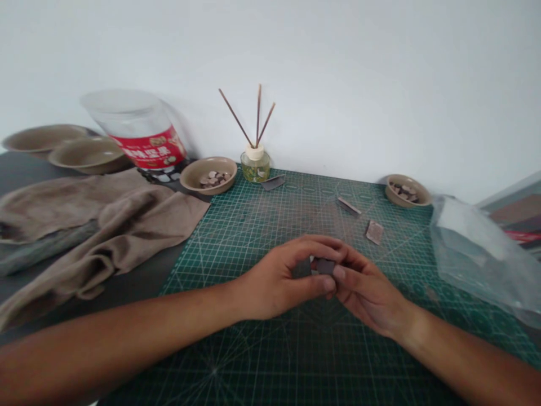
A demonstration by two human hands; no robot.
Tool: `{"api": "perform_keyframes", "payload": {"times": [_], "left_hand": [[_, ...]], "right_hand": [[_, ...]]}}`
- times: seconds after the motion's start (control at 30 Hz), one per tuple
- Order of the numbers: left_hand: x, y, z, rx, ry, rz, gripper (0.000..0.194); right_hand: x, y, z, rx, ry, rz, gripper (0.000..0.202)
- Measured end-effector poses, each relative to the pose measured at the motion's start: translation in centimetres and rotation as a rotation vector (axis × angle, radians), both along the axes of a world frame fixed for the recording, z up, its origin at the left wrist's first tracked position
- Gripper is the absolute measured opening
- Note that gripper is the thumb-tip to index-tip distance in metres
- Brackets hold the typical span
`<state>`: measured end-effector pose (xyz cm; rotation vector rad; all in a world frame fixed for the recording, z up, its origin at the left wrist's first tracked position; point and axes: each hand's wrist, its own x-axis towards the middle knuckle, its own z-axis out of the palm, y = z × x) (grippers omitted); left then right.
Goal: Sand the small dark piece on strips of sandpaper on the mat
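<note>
Your left hand [287,276] comes in over the near part of the green cutting mat [262,361], its thumb and fingers closed on a small dark piece [325,266]. Your right hand [367,287] meets it from the right, fingertips pinched on the same piece, so that the piece sits between both hands, just above the mat; whatever lies behind it is mostly hidden by your fingers. Beyond your hands, to the right, a flat squarish piece [374,232] lies on the mat, with a thin strip [349,206] a little farther off and to its left. At the far right edge of the mat you have a tan bowl [408,198] holding small pieces, and a clear plastic bag [477,254] spreads near it, over the mat's right side. At the mat's far left corner stands a glass bottle [255,168] with three sticks [258,115] rising from it, and a folded grey sheet [274,182] lies just beside it. Left of the bottle is a second bowl [208,190] with light and dark pieces in it, then a big clear jar [141,141] with a red label. Two more bowls [87,158] sit at the far left, and a rumpled brown cloth [139,211] covers much of the dark desk [147,282] nearer you.
</note>
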<state>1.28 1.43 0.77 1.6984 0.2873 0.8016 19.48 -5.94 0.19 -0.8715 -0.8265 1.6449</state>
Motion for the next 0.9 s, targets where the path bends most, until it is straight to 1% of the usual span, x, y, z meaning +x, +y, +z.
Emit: {"api": "perform_keyframes", "payload": {"times": [0.1, 0.17, 0.3, 0.4, 0.47, 0.57, 0.6, 0.67, 0.77, 0.83, 0.9], "left_hand": [[0.4, -0.6, -0.2, -0.349, -0.056, -0.099, 0.022], [0.6, -1.0, -0.2, -0.516, -0.1, -0.141, 0.022], [0.8, -1.6, 0.1, -0.693, -0.145, -0.197, 0.016], [0.9, -1.7, 0.2, -0.761, -0.151, -0.202, 0.007], [1.0, -1.7, 0.3, -0.765, -0.139, -0.188, 0.002], [1.2, -1.4, 0.1, -0.723, -0.107, -0.13, 0.013], [1.2, -1.2, 0.1, -0.701, -0.099, -0.085, 0.015], [1.3, -0.5, -0.1, -0.636, -0.077, 0.053, 0.015], [1.4, 1.1, -0.3, -0.474, -0.023, 0.258, 0.017], [1.4, 2.1, -0.4, -0.375, 0.004, 0.339, 0.023], [1.4, 2.9, -0.5, -0.289, 0.03, 0.394, 0.028]], "right_hand": [[-0.1, 0.0, -0.1, 0.005, 0.034, 0.056, 0.025], [-0.2, -0.1, 0.0, 0.008, 0.051, 0.096, 0.025], [-0.2, 0.0, 0.3, 0.0, 0.069, 0.15, 0.028], [-0.1, 0.1, 0.3, 0.001, 0.076, 0.167, 0.03], [0.0, 0.2, 0.1, 0.009, 0.067, 0.171, 0.03], [0.2, 0.3, -0.1, 0.033, 0.015, 0.181, 0.027], [0.3, 0.2, -0.1, 0.054, -0.01, 0.181, 0.025], [0.3, -0.1, 0.2, 0.096, -0.051, 0.191, 0.022], [0.1, -0.6, 0.8, 0.087, -0.106, 0.272, 0.019], [-0.1, -0.8, 1.2, 0.024, -0.171, 0.332, 0.028], [-0.2, -0.8, 1.4, -0.063, -0.249, 0.386, 0.041]]}}
